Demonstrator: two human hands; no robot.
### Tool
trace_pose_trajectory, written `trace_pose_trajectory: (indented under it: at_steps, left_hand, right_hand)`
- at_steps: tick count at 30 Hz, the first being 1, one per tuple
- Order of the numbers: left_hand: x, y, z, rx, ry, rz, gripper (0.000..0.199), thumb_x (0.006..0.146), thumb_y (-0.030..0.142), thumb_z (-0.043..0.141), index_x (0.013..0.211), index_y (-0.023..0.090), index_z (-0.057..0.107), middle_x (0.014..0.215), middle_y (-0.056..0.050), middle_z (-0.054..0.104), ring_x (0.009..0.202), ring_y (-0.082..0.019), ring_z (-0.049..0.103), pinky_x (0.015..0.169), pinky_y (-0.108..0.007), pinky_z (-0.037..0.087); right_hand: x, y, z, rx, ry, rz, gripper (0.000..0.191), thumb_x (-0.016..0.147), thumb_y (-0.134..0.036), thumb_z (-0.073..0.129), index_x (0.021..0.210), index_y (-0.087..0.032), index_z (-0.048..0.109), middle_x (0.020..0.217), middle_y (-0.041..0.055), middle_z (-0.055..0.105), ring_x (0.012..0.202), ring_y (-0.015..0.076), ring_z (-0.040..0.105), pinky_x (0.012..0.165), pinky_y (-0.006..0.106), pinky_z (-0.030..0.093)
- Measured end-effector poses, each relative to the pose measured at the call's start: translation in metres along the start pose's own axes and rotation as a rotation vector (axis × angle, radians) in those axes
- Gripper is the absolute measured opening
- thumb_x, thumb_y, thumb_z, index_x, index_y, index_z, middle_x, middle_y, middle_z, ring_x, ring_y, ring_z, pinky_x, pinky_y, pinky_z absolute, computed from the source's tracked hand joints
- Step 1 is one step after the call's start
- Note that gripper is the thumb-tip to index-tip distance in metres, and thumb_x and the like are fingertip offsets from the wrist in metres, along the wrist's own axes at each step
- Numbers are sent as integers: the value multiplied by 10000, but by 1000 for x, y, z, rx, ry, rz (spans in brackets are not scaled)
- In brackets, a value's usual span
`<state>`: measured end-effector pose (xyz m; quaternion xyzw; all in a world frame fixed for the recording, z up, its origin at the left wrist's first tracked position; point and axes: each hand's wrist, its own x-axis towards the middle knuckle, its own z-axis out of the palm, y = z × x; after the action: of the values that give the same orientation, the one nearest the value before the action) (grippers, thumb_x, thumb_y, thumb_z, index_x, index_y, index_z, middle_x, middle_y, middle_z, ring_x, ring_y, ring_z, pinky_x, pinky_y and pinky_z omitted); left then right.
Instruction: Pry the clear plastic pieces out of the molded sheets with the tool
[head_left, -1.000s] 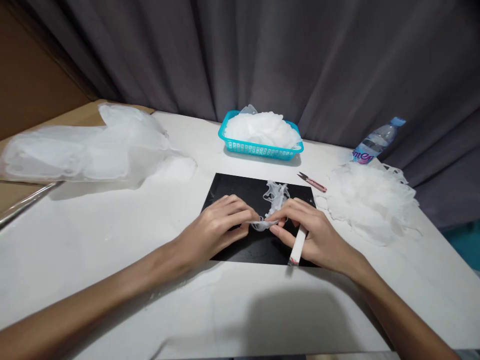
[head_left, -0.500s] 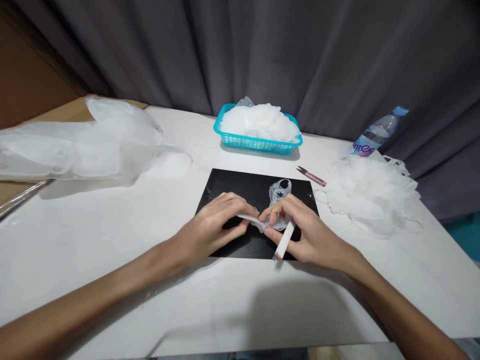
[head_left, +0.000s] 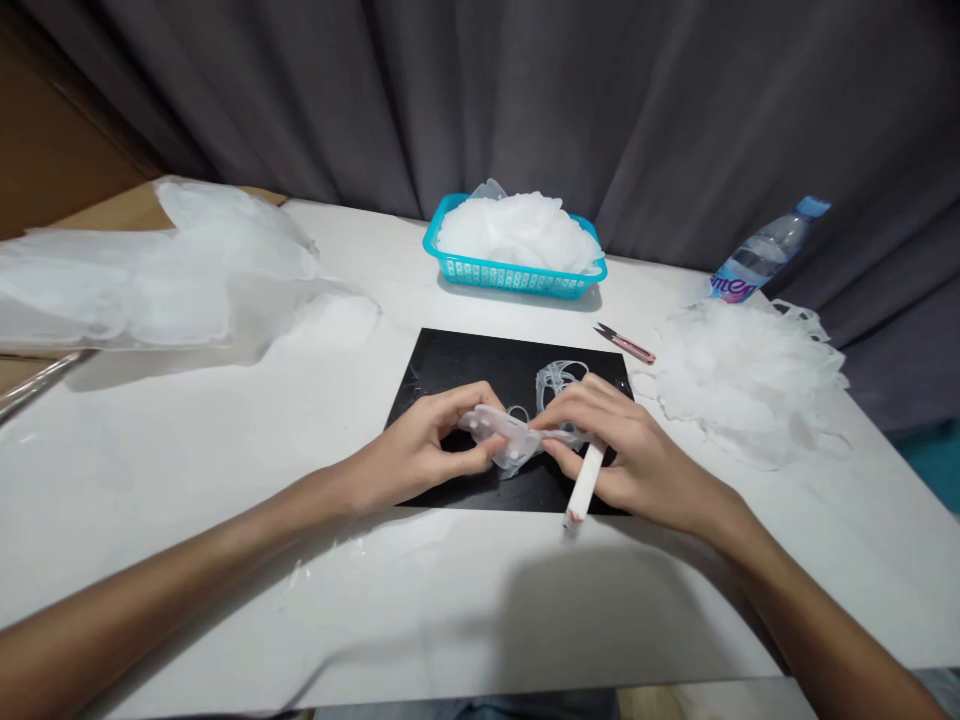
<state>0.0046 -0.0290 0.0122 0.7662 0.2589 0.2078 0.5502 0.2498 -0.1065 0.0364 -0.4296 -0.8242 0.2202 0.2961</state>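
Above the black mat point(head_left: 442, 370), both hands hold one thin, translucent white piece with small holes or bumps point(head_left: 512, 448). My left hand point(head_left: 412, 450) pinches its left part between thumb and fingers. At its right end, my right hand point(head_left: 630, 445) pinches the edge with thumb and fingertips. A white stick-like tool point(head_left: 586, 485) is also tucked in the right hand, slanting down toward me with a reddish mark near its lower end. Its upper end is hidden by the hand. Clear, stringy trimmings point(head_left: 551, 385) lie on the mat just behind the right hand.
Pink-handled thread snips point(head_left: 626, 343) lie beyond the mat's right corner. A turquoise basket point(head_left: 517, 278) at the back holds translucent white pieces. To the right are a heap of whitish scraps point(head_left: 750, 385) and a water bottle point(head_left: 761, 255). A filled plastic bag point(head_left: 195, 285) lies left.
The translucent piece has been turned so its flat face shows more between my hands. My right hand and the white tool have shifted slightly right. The view has tilted a little.
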Motion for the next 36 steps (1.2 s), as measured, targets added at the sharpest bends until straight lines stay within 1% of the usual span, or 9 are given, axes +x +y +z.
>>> trace_pose_trajectory:
  at_steps: [5,14,19,21,24,26,29,32,36]
  left_hand:
    - [0,2,1,-31,-20,29,110,987,265,657,986,156,662,926,-37,686,856,-157,642,753,-259,480]
    - [0,-5,2,5,-28,80,56,991,222,647,995,176,679,990,-38,704,924,-162,652,819,-274,482]
    - [-1,-3,3,84,7,6,107,987,285,646,983,178,647,877,2,649,798,-138,593,717,-249,451]
    - [-2,-1,2,125,7,-21,100,972,279,643,987,181,638,852,14,634,767,-135,577,687,-243,438]
    - [-2,1,3,134,-22,-58,77,943,247,643,983,183,631,848,21,630,767,-140,587,682,-240,442]
    - [-2,2,5,84,-50,-96,82,934,250,653,969,184,622,844,25,627,760,-136,588,670,-232,447]
    - [-1,4,9,-50,-87,-162,192,925,344,717,981,180,635,825,27,626,738,-130,595,642,-218,459]
    - [1,5,14,-205,-97,-242,291,904,433,765,985,168,675,793,11,679,712,-136,644,619,-213,486]
    - [2,4,17,-306,-104,-310,304,889,444,787,931,151,720,787,-28,757,677,-153,695,603,-224,520]
  right_hand:
    - [-1,-6,2,43,-25,33,227,983,-67,550,1150,-196,636,1084,62,607,988,196,602,813,329,490]
    - [-3,-8,9,26,-119,129,222,970,-101,520,1151,-222,564,1161,65,535,951,190,595,844,351,500]
    - [-1,-11,4,93,-166,215,141,969,-210,622,1089,-231,551,1141,42,551,950,185,576,834,338,467]
    - [0,-9,3,141,-160,224,64,1024,-270,579,1071,-230,560,1102,32,570,943,178,566,833,330,456]
    - [2,-4,4,187,-134,218,81,1062,-273,525,1023,-222,575,1009,12,579,899,160,555,812,309,441]
    - [3,0,4,182,-125,208,63,1039,-236,558,982,-216,573,958,-1,571,868,151,547,786,297,428]
    - [3,2,4,171,-121,167,81,999,-150,581,948,-210,563,928,-10,560,862,145,541,780,284,417]
    - [2,2,3,163,-125,121,93,983,-120,591,959,-210,582,936,-6,571,884,150,542,789,280,416]
    - [1,1,3,120,-121,85,107,970,-108,600,934,-208,608,909,-5,593,871,155,545,788,284,406]
